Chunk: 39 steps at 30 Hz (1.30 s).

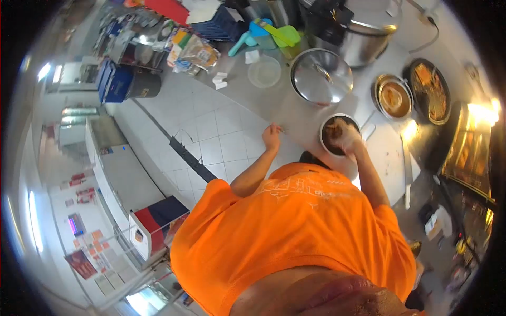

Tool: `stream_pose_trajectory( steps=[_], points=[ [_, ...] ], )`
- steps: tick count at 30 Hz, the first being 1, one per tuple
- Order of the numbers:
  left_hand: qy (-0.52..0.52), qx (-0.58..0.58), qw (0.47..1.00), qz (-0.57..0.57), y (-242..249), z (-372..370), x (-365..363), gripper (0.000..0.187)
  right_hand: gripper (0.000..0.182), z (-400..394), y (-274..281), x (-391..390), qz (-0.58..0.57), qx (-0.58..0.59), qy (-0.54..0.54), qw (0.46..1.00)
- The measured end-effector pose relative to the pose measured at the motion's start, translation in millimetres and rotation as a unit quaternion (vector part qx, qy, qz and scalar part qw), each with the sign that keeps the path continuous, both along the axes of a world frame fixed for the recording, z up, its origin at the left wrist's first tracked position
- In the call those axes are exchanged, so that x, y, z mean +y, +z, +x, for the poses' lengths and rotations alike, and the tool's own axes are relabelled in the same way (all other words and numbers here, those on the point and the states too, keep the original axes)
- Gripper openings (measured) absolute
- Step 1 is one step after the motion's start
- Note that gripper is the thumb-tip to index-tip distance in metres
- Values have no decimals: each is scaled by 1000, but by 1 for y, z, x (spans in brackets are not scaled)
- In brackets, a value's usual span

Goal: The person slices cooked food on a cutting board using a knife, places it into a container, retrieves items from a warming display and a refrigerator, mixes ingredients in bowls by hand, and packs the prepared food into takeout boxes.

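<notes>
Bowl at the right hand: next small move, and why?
I'd probably bring the left hand to the rim to steady the bowl: the right hand reaches into it, the left stands apart from it, and the bowl looks close to the counter's near edge.

Table (298,118): pot (321,138) at near edge, right hand (345,138) inside.
Left hand (271,137): left of pot, apart from it.
Lid (311,76): beyond pot, slightly left.
Dish (263,71): left of lid.
Scoops (287,36): beyond dish and lid.
Cooker (363,46): beyond lid, to the right.
Bowls (376,94): nested, right of lid.
Pan (447,89): right of bowls, just beside.
Bin (145,84): far left, beyond floor (213,126).
</notes>
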State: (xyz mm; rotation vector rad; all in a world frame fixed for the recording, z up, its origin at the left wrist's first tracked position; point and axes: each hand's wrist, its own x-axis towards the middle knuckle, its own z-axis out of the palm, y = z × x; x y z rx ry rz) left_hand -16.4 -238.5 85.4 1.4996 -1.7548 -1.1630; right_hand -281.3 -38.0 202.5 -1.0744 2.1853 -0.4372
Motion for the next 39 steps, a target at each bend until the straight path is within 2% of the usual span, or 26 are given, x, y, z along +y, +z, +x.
stream_pose_trajectory(
  steps=[2,5,6,8,11,14,16,18,20,21,22,23,24,25,26,28,29,32,33,34,36,37,38,39],
  points=[
    [12,-59,978,-202,-7,23,-16,32,48,5,-28,6,-1,63,27,998],
    [95,-152,976,-122,1,46,-42,46,49,14,-67,-6,-20,102,26,994],
    [123,-140,975,-118,4,51,-53,45,49,4,-72,-12,-1,60,33,998],
    [170,-116,973,-109,10,62,-80,42,49,-17,-50,-27,42,-23,40,998],
    [227,-78,962,-133,1,90,-147,38,46,-24,-25,-22,-3,-92,-45,995],
    [274,-93,937,-198,7,116,-242,36,43,4,-15,-40,67,64,-77,993],
    [279,-90,927,-234,4,136,-341,39,38,29,-9,-57,127,105,-117,979],
    [260,-113,919,-274,17,141,-447,45,29,33,-35,-85,160,193,-167,954],
    [217,-158,919,-290,51,141,-547,55,23,11,-53,-84,187,254,48,948],
    [188,-170,921,-297,59,137,-595,61,20,1,-61,-84,182,288,149,928],
    [161,-192,931,-265,65,134,-639,67,21,0,-71,-82,261,329,228,879],
    [137,-214,939,-233,72,129,-677,72,24,10,-56,-90,222,229,43,947],
    [89,-273,939,-187,80,123,-708,77,27,16,-39,-98,181,109,-142,967],
    [40,-331,932,-141,92,117,-732,81,31,24,-16,-109,102,14,-331,938],
    [-12,-388,917,-96,101,115,-748,86,31,32,-36,-108,73,41,-388,918],
    [-55,-443,888,-110,114,115,-753,99,33,27,-125,-71,71,142,-399,903],
    [-77,-469,872,-119,117,114,-755,106,33,27,-147,-59,75,164,-387,904],
    [-117,-445,881,-106,97,128,-793,125,31,20,-123,-52,61,62,-312,946],
    [-162,-381,898,-147,50,148,-840,135,30,21,-114,-59,35,25,-329,943],
    [-189,-345,905,-163,35,156,-854,136,28,19,-112,-60,9,-12,-346,938],
    [-228,-303,907,-184,27,165,-869,138,24,25,-109,-70,-85,-95,-461,878],
    [-241,-296,905,-191,32,165,-872,139,31,15,-158,-40,-13,45,-243,969],
    [-243,-316,898,-186,39,164,-869,140,37,14,-180,-32,17,231,-40,972],
    [-245,-335,891,-182,46,162,-865,141,40,12,-192,-19,126,302,41,944]
  ],
)
